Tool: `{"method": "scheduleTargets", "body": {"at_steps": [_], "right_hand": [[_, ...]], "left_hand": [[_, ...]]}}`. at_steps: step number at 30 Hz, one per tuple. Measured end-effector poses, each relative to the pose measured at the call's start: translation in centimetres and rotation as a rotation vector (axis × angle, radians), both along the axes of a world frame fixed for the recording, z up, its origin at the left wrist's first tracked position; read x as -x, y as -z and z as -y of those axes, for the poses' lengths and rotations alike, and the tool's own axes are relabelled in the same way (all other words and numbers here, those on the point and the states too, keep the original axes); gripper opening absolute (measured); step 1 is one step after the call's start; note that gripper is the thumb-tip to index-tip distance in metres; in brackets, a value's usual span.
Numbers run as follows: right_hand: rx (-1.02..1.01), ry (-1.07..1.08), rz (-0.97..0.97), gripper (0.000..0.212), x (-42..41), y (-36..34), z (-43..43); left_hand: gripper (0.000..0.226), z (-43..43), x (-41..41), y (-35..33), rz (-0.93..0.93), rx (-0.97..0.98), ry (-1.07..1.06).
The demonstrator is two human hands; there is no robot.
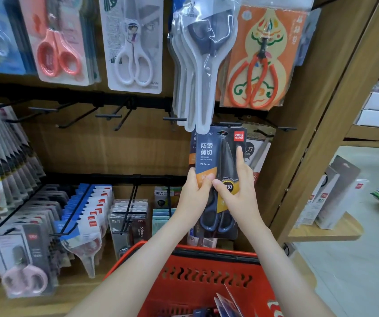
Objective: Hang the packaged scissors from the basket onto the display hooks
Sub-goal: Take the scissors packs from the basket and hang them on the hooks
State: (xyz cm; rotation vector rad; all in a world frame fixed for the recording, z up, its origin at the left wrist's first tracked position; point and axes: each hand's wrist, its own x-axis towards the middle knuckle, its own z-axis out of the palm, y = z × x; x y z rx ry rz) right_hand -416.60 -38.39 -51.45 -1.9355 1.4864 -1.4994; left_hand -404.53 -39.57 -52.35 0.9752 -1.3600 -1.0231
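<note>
Wooden display wall [115, 145] fills the view, rows of black wire hooks [107, 116] running across it, several bare ones up and to the left of the hands. And right at the centre, both hands are up on a dark blue-grey card pack of black-bladed scissors with blue-and-black handles [209, 152]. Left hand [193, 195] pinches the pack's left edge, thumb on the front over the orange band, fingers tucked behind. Right hand [239, 193] grips the other side, thumb laid across the front near the pivot, index finger [239, 156] straight up beside the blades. The pack stands upright against the wall, its hanger hole level with a hook just above that fingertip; whether the hook is through it, I cannot tell. Directly above the hands hangs a stack of white-carded scissors in clear blisters [197, 72], its lower tip overlapping the top of the held pack. Up and to the right of the hands, an orange gourd-printed card with orange-handled scissors [259, 60]. Below the wrists sits a red plastic basket with slotted walls [195, 261], a few more packs [227, 303] showing down inside it.
</note>
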Motion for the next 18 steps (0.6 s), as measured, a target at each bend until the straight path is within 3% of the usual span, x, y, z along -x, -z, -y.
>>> {"method": "scheduleTargets", "body": {"at_steps": [7,13,18], "right_hand": [[-0.016,0.009,0.013,0.082,-0.3,-0.1,0.3],[-0.028,-0.02,0.096,0.076,-0.9,-0.4,-0.1],[-0.1,-0.056,0.049,0.077,-0.7,-0.7,0.3]], "left_hand": [[0.029,0.8,-0.5,-0.3,0.032,-0.013,0.06],[0.022,0.2,-0.5,-0.9,-0.009,-0.015,-0.053],[0.026,0.8,-1.0,-1.2,0.059,-0.065,0.001]]}}
